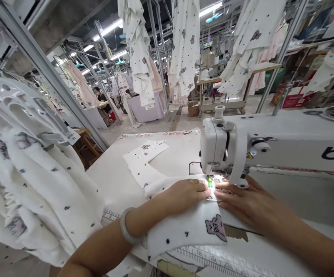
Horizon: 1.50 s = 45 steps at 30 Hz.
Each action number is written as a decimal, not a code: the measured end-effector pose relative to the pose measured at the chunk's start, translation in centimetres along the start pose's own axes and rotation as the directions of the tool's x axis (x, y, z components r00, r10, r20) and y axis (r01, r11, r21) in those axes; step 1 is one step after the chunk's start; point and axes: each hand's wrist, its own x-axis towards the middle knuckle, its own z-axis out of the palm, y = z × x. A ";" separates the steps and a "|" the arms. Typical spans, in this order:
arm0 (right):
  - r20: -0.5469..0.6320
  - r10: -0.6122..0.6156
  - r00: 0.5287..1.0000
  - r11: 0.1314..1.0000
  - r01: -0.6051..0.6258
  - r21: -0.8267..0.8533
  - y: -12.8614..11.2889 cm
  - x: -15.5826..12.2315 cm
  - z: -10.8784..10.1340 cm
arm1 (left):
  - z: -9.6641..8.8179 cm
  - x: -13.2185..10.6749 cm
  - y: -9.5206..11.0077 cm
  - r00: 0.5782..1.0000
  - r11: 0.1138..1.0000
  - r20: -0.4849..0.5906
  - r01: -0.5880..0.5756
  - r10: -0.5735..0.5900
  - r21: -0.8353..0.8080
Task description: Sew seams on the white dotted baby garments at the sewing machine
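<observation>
A: Cloth?
B: White bear-print cloth (188, 227), on the table (112, 169), at the sewing machine's (284, 134) head end, spreading out nearside of it.
A: Fingers?
B: Left hand (181, 196) on top of it, just left of the machine's lit foot (210, 182); right hand (250, 204) just right. Both look laid out and pressing, nothing clenched. Cloth sits beneath the left fingers; right fingertips touch its edge.
A: Doing it well?
B: I'd say keep it flat, light even pressure, tips clear of the foot.
A: Around?
B: Second cloth piece (139, 165) left of the machine; hanging clothes (65, 184) farther left.
</observation>
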 end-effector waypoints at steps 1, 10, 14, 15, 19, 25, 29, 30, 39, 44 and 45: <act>0.004 -0.003 1.000 1.000 0.003 0.004 0.0 0.0 -0.1 | 0.0 -0.1 0.0 1.000 1.000 -0.020 0.004 -0.004 -0.007; 0.187 0.019 0.982 0.991 -0.043 0.124 -1.2 -0.1 -0.8 | 0.2 -0.8 -0.2 0.992 0.992 -0.082 -0.102 0.095 -0.080; 0.148 0.035 0.988 0.998 -0.042 0.042 -0.9 -0.1 -0.5 | 0.4 -0.3 -1.1 0.998 0.994 -0.066 -0.033 0.026 -0.101; 0.148 0.041 0.988 0.999 -0.045 0.030 -0.8 -0.1 -0.4 | 0.4 -0.2 -1.3 0.998 0.994 -0.058 -0.009 0.003 -0.108; 0.118 0.050 0.992 0.998 -0.053 0.023 -0.3 -0.2 -0.1 | 0.3 0.5 -2.0 0.997 0.989 -0.025 0.067 -0.071 -0.135; 0.100 0.073 0.992 0.997 -0.076 0.029 0.4 -0.5 0.2 | 0.8 0.5 -2.1 0.994 0.987 -0.020 0.109 -0.112 -0.122; 0.097 0.101 0.990 0.994 -0.105 0.038 0.7 -0.7 0.3 | 1.1 0.2 -2.1 0.995 0.985 -0.031 0.085 -0.090 -0.151; 0.103 0.099 0.990 0.994 -0.103 0.041 0.7 -0.7 0.4 | 1.1 0.2 -2.0 0.996 0.985 -0.026 0.084 -0.089 -0.152; 0.077 0.076 0.994 0.996 -0.080 0.038 1.4 -0.9 0.9 | -1.5 -2.4 -3.4 0.906 0.907 -0.064 0.421 -0.419 0.016; 0.016 0.046 0.999 0.995 -0.047 0.083 -0.8 -0.8 0.1 | -5.1 -9.4 -6.0 0.460 0.475 0.132 0.870 -0.878 0.134; 0.021 0.032 0.999 0.992 -0.035 0.120 -1.6 -0.6 -0.3 | -5.6 -10.9 -5.7 0.385 0.406 0.143 0.899 -0.912 0.165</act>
